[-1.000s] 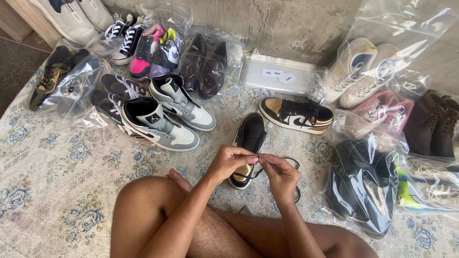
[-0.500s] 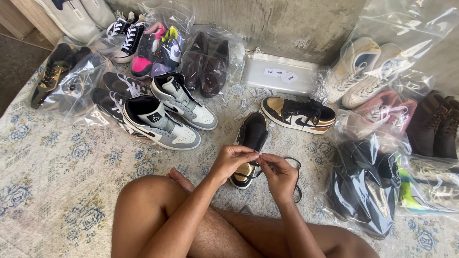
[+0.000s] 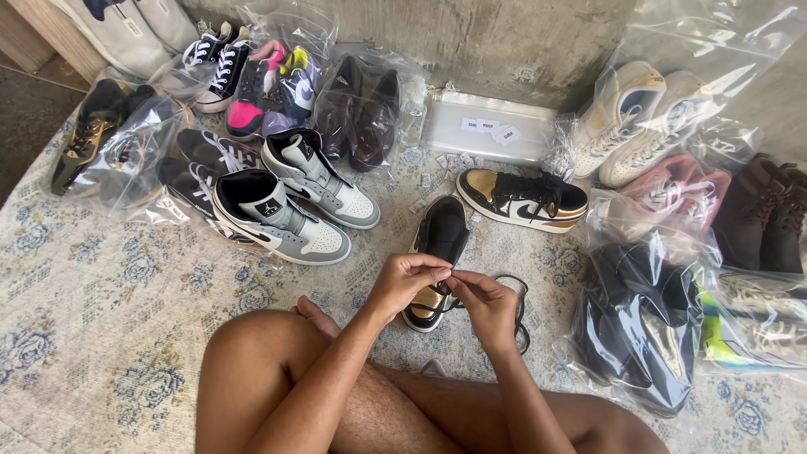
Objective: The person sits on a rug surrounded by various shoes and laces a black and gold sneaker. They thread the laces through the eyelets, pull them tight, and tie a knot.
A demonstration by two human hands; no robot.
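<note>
Both hands meet over a black-and-gold high-top sneaker (image 3: 439,244), covering its toe end; only the collar and heel show beyond the fingers. Left hand (image 3: 409,282) and right hand (image 3: 486,304) each pinch the black lace (image 3: 514,296), fingertips nearly touching. Exact grip point hard to see. The sneaker's long axis runs away from the hands, heel pointing far. Its mate (image 3: 523,200) lies sideways beyond the right hand.

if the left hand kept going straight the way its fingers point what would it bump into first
The left hand points rightward at the right hand, so it would probably meet those fingertips and the black lace pinched between them first. They look almost touching already, above the black and gold shoe; depth is unclear.
</note>
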